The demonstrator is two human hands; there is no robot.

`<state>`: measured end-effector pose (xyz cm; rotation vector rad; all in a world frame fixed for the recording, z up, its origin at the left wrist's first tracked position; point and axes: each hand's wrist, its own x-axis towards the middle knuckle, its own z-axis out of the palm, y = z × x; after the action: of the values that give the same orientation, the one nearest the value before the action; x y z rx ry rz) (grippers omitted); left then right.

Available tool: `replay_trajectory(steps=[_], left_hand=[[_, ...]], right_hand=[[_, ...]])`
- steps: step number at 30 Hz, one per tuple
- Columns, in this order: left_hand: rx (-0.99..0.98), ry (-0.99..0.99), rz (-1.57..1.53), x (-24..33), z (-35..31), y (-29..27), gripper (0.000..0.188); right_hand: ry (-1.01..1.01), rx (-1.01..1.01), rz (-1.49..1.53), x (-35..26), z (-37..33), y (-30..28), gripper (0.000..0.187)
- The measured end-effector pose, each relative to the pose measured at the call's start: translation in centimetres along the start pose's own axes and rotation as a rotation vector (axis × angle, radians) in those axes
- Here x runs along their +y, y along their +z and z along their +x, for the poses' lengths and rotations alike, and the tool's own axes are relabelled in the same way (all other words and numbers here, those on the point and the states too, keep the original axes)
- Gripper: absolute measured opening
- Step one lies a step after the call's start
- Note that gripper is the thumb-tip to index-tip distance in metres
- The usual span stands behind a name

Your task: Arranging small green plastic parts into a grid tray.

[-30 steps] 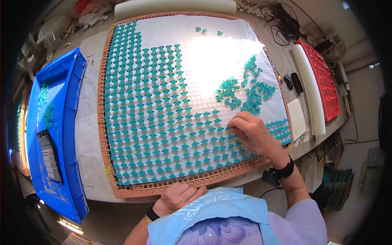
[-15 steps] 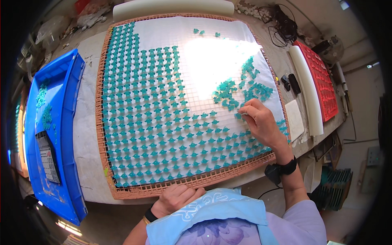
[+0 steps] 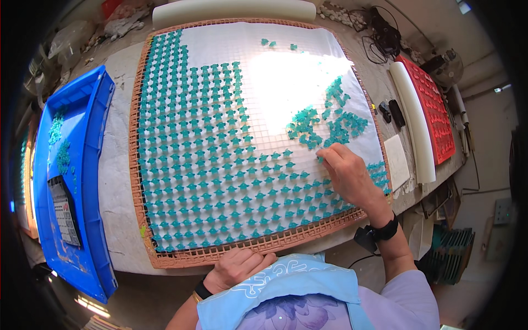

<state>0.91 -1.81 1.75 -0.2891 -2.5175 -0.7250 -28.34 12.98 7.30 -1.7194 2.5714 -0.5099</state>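
Note:
My right hand (image 3: 349, 177) is over the right part of a white sheet, thumb and forefinger pinched on a small teal piece that their tips mostly cover. Just beyond the fingertips lies a loose heap of teal pieces (image 3: 304, 127). Many more, small and winged in outline, stand in even rows (image 3: 206, 165) on the sheet's left and near parts. The sheet (image 3: 220, 47) lies on a brown lattice tray (image 3: 133, 165). Down at the tray's near edge rests my left hand (image 3: 237, 268), its fingers curled closed and nothing visible in them.
To the left stands a blue crate (image 3: 91, 181) with teal pieces and a calculator (image 3: 64, 212) inside. A white roll (image 3: 234, 12) lies behind the tray. On the right are another white roll (image 3: 415, 124), a red tray (image 3: 432, 107) and small black objects (image 3: 391, 113).
My right hand has shifted slightly left and toward me, and its pinched fingertips now cover the spot where a teal piece showed. My left hand has stayed put.

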Motion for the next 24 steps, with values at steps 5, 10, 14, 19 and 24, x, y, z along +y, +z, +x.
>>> replay_trajectory(steps=[5, 10, 14, 19, 24], left_hand=[[0.006, -0.009, -0.006, 0.1, -0.1, 0.0, 0.021], [0.002, -0.013, -0.013, 0.1, -0.1, 0.0, 0.020], [-0.008, -0.015, -0.005, 0.2, 0.2, -0.5, 0.019], [-0.026, -0.024, -0.006, 0.3, 0.6, -0.7, 0.018], [-0.018, -0.002, 0.023, 0.3, 0.7, -0.9, 0.018]], right_hand=[[0.014, -0.085, -0.042, -0.8, 0.7, -0.5, 0.014], [0.012, -0.057, -0.074, -0.2, 0.6, -0.4, 0.012], [0.014, -0.081, -0.077, -0.1, 0.6, -0.8, 0.017], [0.043, -0.042, 0.055, -0.5, 0.5, -1.5, 0.023], [0.032, -0.097, 0.250, 0.5, 0.1, 0.0, 0.023]])
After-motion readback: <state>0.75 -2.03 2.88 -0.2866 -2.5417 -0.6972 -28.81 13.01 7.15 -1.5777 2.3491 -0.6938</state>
